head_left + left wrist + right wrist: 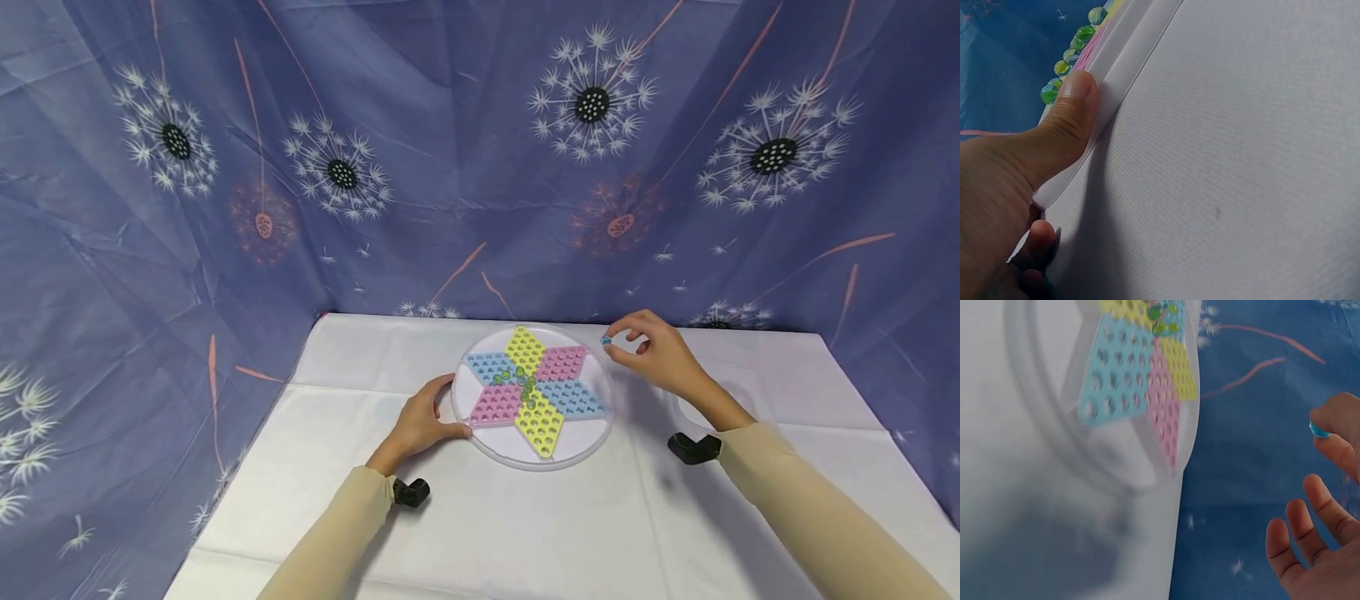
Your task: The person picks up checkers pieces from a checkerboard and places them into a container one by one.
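A round white Chinese checkers board [497, 443] lies on the table, bearing a star of yellow, pink and blue sections with holes. Several green and yellowish glass marbles [528, 388] sit around its middle. My left hand [418, 422] grips the board's left edge, and in the left wrist view the thumb [1072, 115] lies along the white rim. Above the table, just past the board's right edge, my right hand [663, 354] pinches a small blue marble [606, 340] between thumb and forefinger. The other right fingers [1319, 500] are loosely bent and spread.
A clear, see-through container or lid [677, 410] stands on the right, partly hidden by the right forearm. White cloth [570, 533] covers the table. A blue curtain [465, 167] with dandelion prints hangs behind the table's back edge and along the left side.
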A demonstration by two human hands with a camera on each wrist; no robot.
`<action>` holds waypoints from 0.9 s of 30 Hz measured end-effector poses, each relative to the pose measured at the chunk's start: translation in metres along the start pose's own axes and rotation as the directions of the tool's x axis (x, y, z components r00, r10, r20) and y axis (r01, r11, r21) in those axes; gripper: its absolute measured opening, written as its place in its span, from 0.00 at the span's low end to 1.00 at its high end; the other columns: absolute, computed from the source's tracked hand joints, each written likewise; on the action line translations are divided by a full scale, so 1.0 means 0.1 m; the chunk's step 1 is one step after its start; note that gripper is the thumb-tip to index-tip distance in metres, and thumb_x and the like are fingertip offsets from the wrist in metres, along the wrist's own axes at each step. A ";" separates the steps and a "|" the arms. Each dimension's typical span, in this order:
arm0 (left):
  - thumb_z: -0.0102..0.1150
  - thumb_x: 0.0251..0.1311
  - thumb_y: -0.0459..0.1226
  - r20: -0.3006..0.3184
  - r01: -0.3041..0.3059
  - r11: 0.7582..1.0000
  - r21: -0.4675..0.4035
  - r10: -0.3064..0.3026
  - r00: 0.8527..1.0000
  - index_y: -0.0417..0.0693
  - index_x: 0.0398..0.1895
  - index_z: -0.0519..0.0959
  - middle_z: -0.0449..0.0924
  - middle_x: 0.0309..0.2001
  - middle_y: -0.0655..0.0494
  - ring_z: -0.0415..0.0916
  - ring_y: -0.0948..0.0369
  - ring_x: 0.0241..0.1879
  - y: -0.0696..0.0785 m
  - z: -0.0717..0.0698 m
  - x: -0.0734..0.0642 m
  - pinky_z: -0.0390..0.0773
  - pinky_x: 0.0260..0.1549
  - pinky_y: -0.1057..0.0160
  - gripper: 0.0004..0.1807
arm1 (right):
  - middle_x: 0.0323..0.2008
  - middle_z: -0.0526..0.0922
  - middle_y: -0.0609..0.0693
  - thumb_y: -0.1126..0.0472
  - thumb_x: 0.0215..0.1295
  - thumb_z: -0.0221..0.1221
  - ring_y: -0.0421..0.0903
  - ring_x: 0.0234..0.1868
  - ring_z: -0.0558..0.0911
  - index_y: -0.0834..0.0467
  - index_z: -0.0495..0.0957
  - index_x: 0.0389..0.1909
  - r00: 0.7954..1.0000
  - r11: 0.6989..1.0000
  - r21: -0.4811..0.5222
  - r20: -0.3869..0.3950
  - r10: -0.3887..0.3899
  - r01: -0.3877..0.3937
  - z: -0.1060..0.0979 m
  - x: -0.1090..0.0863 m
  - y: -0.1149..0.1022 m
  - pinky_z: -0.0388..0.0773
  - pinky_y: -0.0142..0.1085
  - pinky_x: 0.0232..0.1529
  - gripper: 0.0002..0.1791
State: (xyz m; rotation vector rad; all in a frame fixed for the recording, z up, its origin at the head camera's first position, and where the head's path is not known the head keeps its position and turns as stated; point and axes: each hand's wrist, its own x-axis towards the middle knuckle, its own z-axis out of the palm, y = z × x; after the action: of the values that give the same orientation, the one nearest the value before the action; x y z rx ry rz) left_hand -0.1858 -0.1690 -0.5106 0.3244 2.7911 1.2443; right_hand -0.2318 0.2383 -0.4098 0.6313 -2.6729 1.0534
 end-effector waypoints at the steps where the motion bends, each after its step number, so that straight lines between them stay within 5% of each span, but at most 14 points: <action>1: 0.86 0.41 0.47 0.001 -0.001 1.000 0.002 0.001 1.000 0.45 0.77 0.65 0.73 0.32 0.51 0.64 0.61 0.28 0.00 0.00 0.00 0.67 0.31 0.63 0.58 | 0.50 0.78 0.54 0.60 0.67 0.69 0.54 0.45 0.77 0.52 0.85 0.46 1.000 1.000 -0.001 -0.009 -0.001 0.001 -0.04 -0.04 0.03 0.76 0.32 0.37 0.09; 13: 0.86 0.42 0.47 0.003 0.005 1.000 -0.010 -0.005 1.000 0.45 0.78 0.64 0.72 0.34 0.51 0.63 0.61 0.29 0.00 -0.03 0.00 0.66 0.31 0.62 0.58 | 0.51 0.77 0.53 0.57 0.67 0.69 0.47 0.43 0.74 0.52 0.86 0.46 0.991 0.991 -0.060 -0.074 0.114 -0.118 -0.44 -0.50 0.34 0.73 0.25 0.34 0.09; 27: 0.86 0.41 0.47 0.012 -0.010 1.000 -0.022 0.010 1.000 0.46 0.77 0.64 0.72 0.34 0.51 0.64 0.60 0.29 0.00 0.01 0.01 0.66 0.31 0.63 0.58 | 0.51 0.78 0.53 0.56 0.67 0.69 0.41 0.43 0.75 0.53 0.85 0.47 0.982 0.984 -0.062 -0.102 0.158 -0.165 -0.56 -0.76 0.59 0.72 0.21 0.37 0.11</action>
State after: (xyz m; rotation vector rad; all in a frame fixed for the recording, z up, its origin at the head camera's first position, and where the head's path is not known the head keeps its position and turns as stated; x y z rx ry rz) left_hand -0.1868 -0.1680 -0.5109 0.3433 2.7674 1.2692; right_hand -0.1891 0.3396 -0.4297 0.3450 -2.6989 0.9965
